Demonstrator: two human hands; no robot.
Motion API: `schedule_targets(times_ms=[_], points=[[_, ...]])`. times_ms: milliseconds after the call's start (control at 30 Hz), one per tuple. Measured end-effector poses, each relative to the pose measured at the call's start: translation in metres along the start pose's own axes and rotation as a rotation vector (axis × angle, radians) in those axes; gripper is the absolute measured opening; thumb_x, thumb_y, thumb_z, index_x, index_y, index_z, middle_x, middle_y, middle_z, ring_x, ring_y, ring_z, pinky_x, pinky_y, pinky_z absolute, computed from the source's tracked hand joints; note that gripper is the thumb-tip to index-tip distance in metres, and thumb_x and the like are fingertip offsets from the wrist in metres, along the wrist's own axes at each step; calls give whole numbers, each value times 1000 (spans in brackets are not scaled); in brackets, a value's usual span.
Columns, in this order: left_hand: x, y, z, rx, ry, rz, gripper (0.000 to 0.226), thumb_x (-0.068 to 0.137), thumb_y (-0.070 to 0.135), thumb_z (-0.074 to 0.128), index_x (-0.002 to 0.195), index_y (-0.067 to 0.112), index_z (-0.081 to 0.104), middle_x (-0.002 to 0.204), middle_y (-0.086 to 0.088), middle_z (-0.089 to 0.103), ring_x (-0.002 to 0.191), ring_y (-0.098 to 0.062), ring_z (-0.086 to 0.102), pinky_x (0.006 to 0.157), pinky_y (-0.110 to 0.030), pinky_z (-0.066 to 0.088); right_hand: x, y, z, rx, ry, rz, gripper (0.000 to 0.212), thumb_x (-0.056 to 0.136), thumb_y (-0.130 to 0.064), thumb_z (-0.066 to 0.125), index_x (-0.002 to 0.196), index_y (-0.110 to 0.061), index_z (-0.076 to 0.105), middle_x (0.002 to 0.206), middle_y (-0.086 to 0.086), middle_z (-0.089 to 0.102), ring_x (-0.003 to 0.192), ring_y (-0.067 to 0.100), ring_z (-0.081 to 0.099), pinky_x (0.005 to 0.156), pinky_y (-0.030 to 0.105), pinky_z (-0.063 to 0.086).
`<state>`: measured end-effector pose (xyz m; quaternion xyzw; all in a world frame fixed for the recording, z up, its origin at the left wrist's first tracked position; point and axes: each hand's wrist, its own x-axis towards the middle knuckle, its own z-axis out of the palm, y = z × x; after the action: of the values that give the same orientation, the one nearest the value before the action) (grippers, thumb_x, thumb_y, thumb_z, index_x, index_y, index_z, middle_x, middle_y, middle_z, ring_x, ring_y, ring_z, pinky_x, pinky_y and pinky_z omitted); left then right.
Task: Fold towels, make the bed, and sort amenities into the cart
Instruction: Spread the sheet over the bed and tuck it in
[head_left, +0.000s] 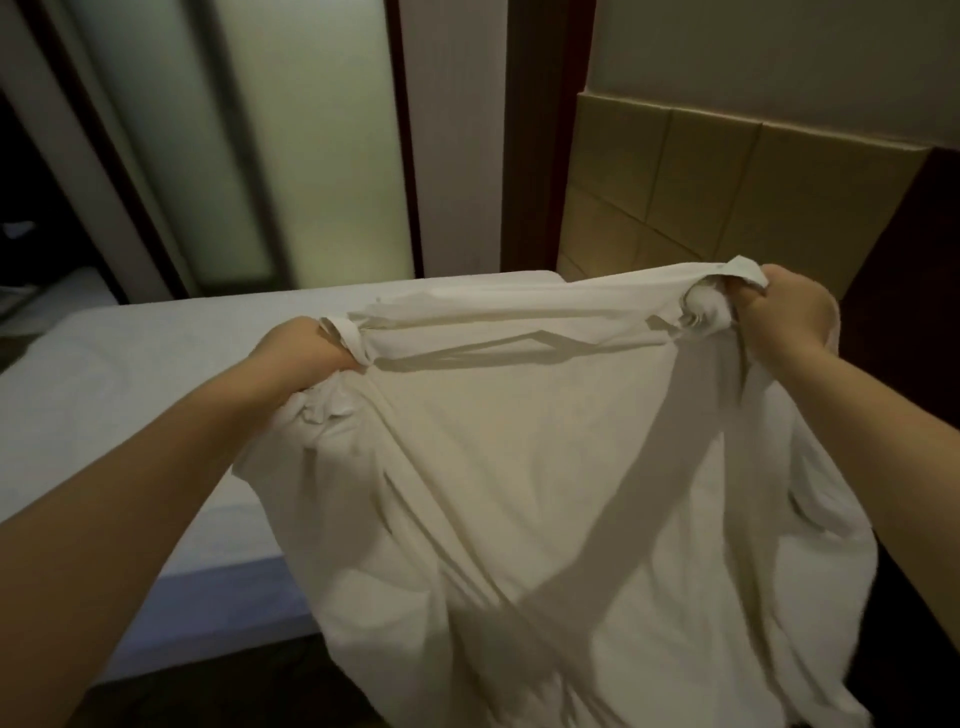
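head view, dim room, some motion blur. both bare forearms reached forward. the right hand (789, 306) held one bunched corner of the white sheet (519, 467), its fingers (761, 299) curled tight round a wad of cloth, with a hemmed edge poking out above the knuckles. the left hand (304, 348) held the other bunched corner, lower and to the left, its fingers closed into the fabric and mostly hidden by it, with a short hemmed flap sticking up beside the thumb side. neither hand had any slack in its grip. the sheet was raised in the air between the two hands, its top edge pulled fairly taut from hand to hand with long creases running across. the rest hung down in loose folds in front of the person, filled the lower right of the view and covered the near right part of the bed (156, 374). the bed lay behind and left of the sheet, its pale surface flat and its near side face bluish. a tan padded headboard (701, 197) of square panels stood at the far right end of the bed, against a pale wall (779, 52). a frosted glass panel (311, 156) in a dark wood frame (524, 130) stood behind the bed on the left. dark floor (208, 691) showed at the bottom left below the bed.
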<state>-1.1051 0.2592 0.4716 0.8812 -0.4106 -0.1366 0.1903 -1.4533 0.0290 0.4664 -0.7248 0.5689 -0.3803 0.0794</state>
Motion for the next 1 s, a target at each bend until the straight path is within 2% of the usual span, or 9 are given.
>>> schedule_targets(times_ms=[67,167,300,433,533,633,800,900,1000], points=[[9,-17,-8,-3,66,-33,30,82,35,69,101,14,64,104,-11,64,92,-29,60,81,-36,48,9,-20,12,-49,-10,-96,41,100,-39,41,99,-5,63,86,13,57,76,25,45,66,32,27],[34,-39,-29,-62,117,-81,21,80,29,73,74,13,61,90,-9,61,82,-27,56,74,-34,44,35,-52,33,-120,2,-233,38,99,-35,43,95,-3,62,92,22,63,76,33,50,65,34,29],[106,-59,-69,88,183,-74,32,82,42,67,89,11,65,86,-7,63,80,-26,57,72,-34,45,87,-104,73,-239,48,-318,38,100,-35,41,101,-4,63,97,24,65,80,38,54,65,34,30],[210,-91,-100,118,244,-100,42,79,55,64,85,13,65,85,-7,64,78,-27,59,68,-29,43,140,-166,152,-178,65,-310,41,100,-37,40,100,-2,62,96,25,63,73,30,44,64,34,29],[310,-131,-109,180,252,-106,46,80,58,60,84,12,65,84,-8,64,81,-28,60,70,-29,45,180,-208,240,-189,41,-289,41,100,-37,40,102,-2,61,99,25,63,78,34,50,64,34,29],[420,-172,-118,246,252,-149,43,85,51,59,88,9,64,87,-7,61,88,-29,59,75,-31,45,221,-249,334,-240,-7,-258,37,100,-33,40,104,-3,61,105,25,62,94,40,57,65,33,26],[573,-229,-114,343,337,-177,21,86,26,51,80,11,64,75,-5,55,79,-29,57,66,-32,41,276,-306,479,-205,-95,-159,34,98,-34,40,95,-6,60,98,21,63,94,38,57,68,33,25],[630,-272,-72,317,170,-234,44,87,44,54,119,14,60,114,-13,60,105,-34,57,81,-41,46,275,-310,556,-156,-244,-73,31,95,-39,46,102,-14,63,96,12,63,95,34,57,71,33,32],[649,-324,-6,273,-52,-268,85,76,65,62,139,15,37,134,-17,48,120,-38,49,90,-45,44,252,-280,629,-153,-461,-28,46,91,-42,57,130,-17,52,120,14,62,109,35,56,80,36,41]])
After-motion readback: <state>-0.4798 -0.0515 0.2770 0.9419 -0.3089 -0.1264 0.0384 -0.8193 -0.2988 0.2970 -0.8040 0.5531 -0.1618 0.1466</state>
